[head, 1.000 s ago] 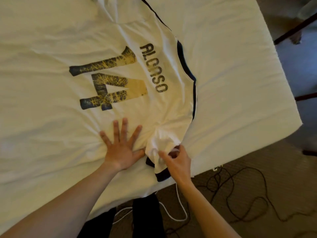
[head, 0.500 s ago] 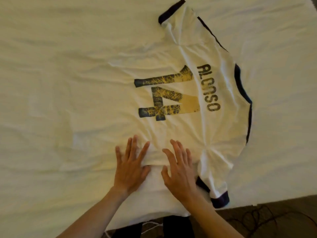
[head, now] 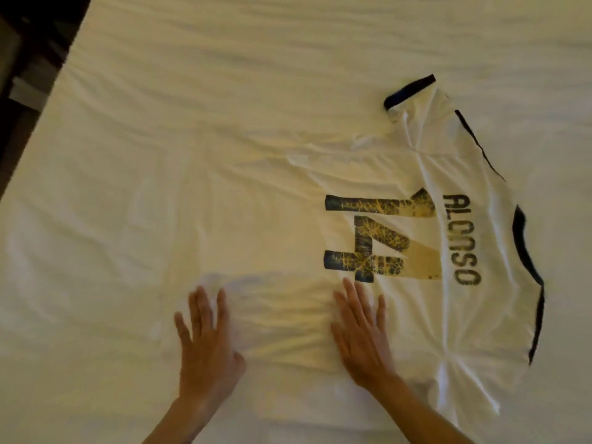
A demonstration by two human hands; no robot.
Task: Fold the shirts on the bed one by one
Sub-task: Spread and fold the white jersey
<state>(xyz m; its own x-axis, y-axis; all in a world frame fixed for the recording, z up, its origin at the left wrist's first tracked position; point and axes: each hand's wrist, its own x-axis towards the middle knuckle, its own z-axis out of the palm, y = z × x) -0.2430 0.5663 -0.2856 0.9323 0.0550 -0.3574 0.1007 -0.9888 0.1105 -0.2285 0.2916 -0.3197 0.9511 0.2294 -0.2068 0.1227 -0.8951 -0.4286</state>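
Note:
A white football shirt (head: 400,161) with dark trim lies back-up on the bed, its collar to the right. Its printed number 14 and the name ALONSO read sideways. Both sleeves are bunched, one at the far side and one at the near right. My left hand (head: 206,341) lies flat with straight fingers on the shirt's lower part, left of centre. My right hand (head: 362,334) presses flat on the cloth just below the number. Neither hand holds anything.
The white bed sheet (head: 224,91) fills most of the view and is wrinkled. The bed's left edge (head: 48,100) runs diagonally at upper left, with dark floor and furniture beyond it.
My right hand let go of the near sleeve and went flat on the shirt. Both hands have slid apart along the cloth, the left one further left. The view has shifted left.

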